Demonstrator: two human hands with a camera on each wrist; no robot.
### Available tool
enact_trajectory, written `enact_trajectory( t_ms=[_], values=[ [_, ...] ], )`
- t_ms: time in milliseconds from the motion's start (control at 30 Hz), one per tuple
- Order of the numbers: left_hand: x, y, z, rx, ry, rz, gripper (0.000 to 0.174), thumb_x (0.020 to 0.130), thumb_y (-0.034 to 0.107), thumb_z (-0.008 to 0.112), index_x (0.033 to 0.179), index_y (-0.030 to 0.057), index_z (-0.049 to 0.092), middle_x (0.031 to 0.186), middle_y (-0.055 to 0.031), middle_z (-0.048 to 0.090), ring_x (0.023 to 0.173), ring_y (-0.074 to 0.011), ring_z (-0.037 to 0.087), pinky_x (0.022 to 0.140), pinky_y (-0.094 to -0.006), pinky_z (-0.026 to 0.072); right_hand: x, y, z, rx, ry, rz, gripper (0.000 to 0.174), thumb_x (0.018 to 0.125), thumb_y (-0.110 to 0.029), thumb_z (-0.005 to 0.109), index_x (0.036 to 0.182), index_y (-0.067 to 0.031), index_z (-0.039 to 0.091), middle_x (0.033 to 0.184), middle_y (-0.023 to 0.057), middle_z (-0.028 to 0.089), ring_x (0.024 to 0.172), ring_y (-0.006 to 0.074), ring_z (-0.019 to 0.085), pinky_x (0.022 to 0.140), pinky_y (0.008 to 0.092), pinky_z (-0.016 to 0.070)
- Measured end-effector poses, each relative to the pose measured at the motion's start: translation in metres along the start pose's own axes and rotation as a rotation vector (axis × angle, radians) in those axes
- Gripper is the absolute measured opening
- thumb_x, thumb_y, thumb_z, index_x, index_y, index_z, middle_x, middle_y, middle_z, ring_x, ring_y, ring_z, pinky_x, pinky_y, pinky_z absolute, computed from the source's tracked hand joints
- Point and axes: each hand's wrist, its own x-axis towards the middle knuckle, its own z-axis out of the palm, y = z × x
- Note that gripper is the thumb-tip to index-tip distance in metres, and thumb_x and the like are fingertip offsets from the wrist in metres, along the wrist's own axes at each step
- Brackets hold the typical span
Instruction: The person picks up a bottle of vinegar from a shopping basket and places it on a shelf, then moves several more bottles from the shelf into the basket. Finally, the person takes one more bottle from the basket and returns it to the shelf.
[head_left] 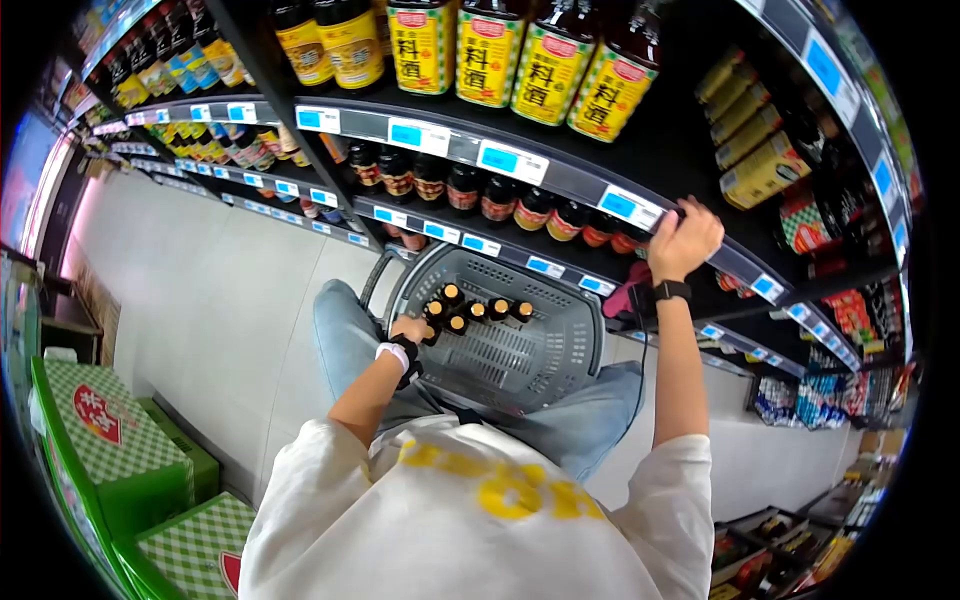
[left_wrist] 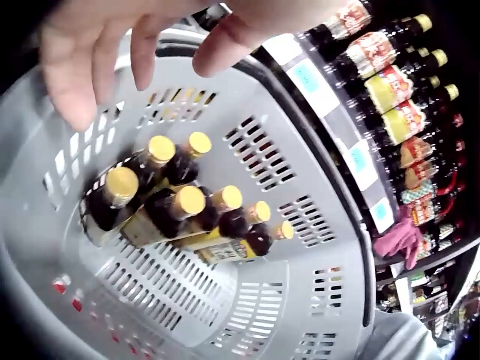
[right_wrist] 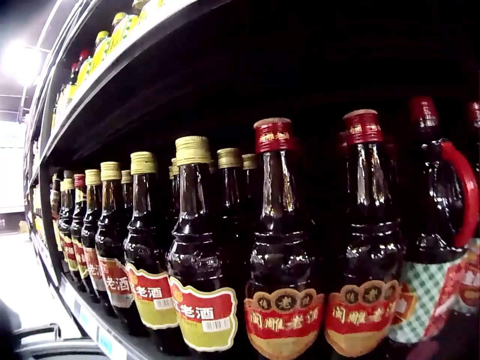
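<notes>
A grey plastic basket (head_left: pixel 560 345) stands between the person's knees, with several dark yellow-capped bottles (left_wrist: pixel 189 202) upright in it. The left hand (head_left: pixel 410 328) is over the basket's left side, beside the bottles. In the left wrist view its fingers (left_wrist: pixel 142 56) hang spread above the bottles, holding nothing. At the shelf, the right hand (head_left: pixel 685 240) grips the front edge (head_left: pixel 740 262), fingers bent over the top. The right wrist view does not show this hand; it faces dark bottles with red necks (right_wrist: pixel 285 247) and yellow-capped bottles (right_wrist: pixel 196 255) on the lower shelf.
Yellow-labelled bottles (head_left: pixel 490 55) line the upper shelf, and yellow boxes (head_left: pixel 765 175) lie farther right. A pink glove-like item (left_wrist: pixel 401 238) hangs by the lower shelf. Green checkered crates (head_left: pixel 120 425) stand behind at the left on the pale floor (head_left: pixel 220 250).
</notes>
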Motion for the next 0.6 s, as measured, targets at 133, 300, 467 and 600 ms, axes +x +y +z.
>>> enact_trajectory(
  t_ms=[133, 300, 467, 600],
  values=[
    [0.0, 0.009, 0.004, 0.091, -0.039, -0.085, 0.043, 0.08, 0.028, 0.058, 0.099, -0.0097, 0.064, 0.103, -0.0305, 0.062, 0.102, -0.0422, 0.06, 0.087, -0.042, 0.0483, -0.003, 0.001, 0.002, -0.014, 0.01, -0.002, 0.024, 0.086, -0.023, 0.052, 0.098, -0.0036, 0.059, 0.104, 0.0138, 0.061, 0.101, 0.0324, 0.053, 0.097, 0.0479, 0.0337],
    [0.011, 0.023, 0.009, 0.246, -0.324, -0.139, 0.047, 0.084, 0.025, 0.053, 0.12, -0.0061, 0.056, 0.125, -0.0304, 0.052, 0.118, -0.0392, 0.051, 0.099, -0.0412, 0.0422, -0.007, 0.003, 0.007, -0.056, 0.012, -0.002, 0.026, 0.089, -0.026, 0.049, 0.099, -0.0038, 0.058, 0.106, 0.0133, 0.06, 0.105, 0.0321, 0.053, 0.1, 0.0501, 0.0318],
    [0.054, -0.017, 0.068, 0.425, -0.375, 0.061, 0.056, 0.092, 0.034, 0.04, 0.136, 0.0009, 0.042, 0.144, -0.0189, 0.038, 0.131, -0.0403, 0.037, 0.11, -0.0438, 0.0288, -0.008, 0.003, 0.007, -0.054, -0.002, -0.001, 0.027, 0.09, -0.028, 0.047, 0.1, -0.0046, 0.057, 0.107, 0.0135, 0.06, 0.105, 0.0319, 0.052, 0.1, 0.0496, 0.0311],
    [0.072, -0.025, 0.093, 0.43, -0.42, -0.098, 0.055, 0.091, 0.032, 0.043, 0.137, 0.003, 0.042, 0.141, -0.021, 0.041, 0.127, -0.0365, 0.044, 0.104, -0.0416, 0.0381, -0.008, 0.004, 0.007, -0.044, -0.014, -0.008, 0.027, 0.089, -0.025, 0.047, 0.1, -0.0019, 0.056, 0.109, 0.0161, 0.059, 0.105, 0.0343, 0.051, 0.1, 0.0485, 0.0298]
  ],
)
